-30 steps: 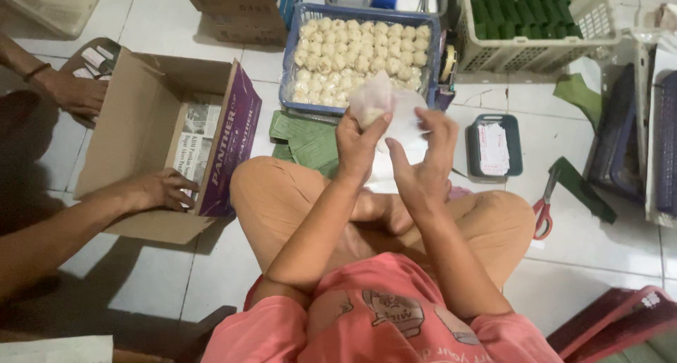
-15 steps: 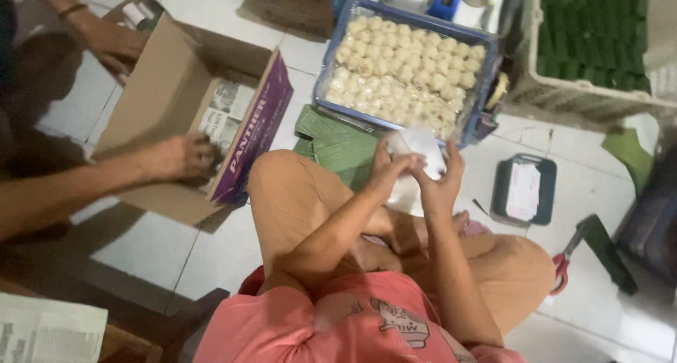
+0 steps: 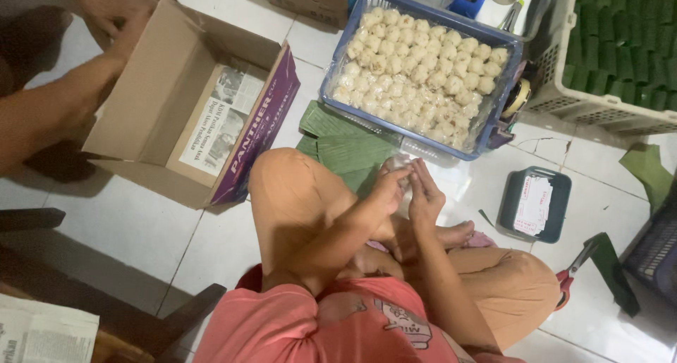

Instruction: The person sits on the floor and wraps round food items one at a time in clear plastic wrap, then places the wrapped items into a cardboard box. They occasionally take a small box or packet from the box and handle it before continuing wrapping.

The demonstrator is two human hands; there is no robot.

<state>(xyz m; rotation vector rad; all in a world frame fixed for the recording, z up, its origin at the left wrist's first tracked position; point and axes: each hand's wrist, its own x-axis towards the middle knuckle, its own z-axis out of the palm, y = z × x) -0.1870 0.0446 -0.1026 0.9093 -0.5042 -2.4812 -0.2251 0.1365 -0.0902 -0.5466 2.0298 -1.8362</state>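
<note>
1. Both hands have come down since a second ago: then they held a pale, thin wrapper up in front of the blue tray, and now they sit low, close over the folded legs, with the wrapper mostly closed inside them.
2. The left hand [image 3: 388,186] is curled nearly shut, fingertips pinching the small pale bundle [image 3: 400,163]; only its top edge shows, so what lies inside cannot be told.
3. The right hand [image 3: 425,194] stands with its fingers close together and almost straight, pressed against the other side of the same bundle, palm facing the left hand.
4. To do the fold well, I judge the fingertips should keep even pressure from both sides, so the thin sheet creases cleanly and does not tear or spring open.
5. Just ahead of the hands lie folded green leaves [image 3: 345,148] on the tiled floor [image 3: 141,229], touching the near edge of the blue tray [image 3: 518,52], which is packed with pale round dumplings [image 3: 419,74].
6. Toward the floor's right edge sit a small dark lidded box [image 3: 534,204] and red-handled scissors [image 3: 571,271]; a white crate of green wrapped pieces [image 3: 620,45] stands at the far right corner.
7. At the left, another person's arm [image 3: 49,105] reaches to an open cardboard box [image 3: 162,95] lined with newspaper.
</note>
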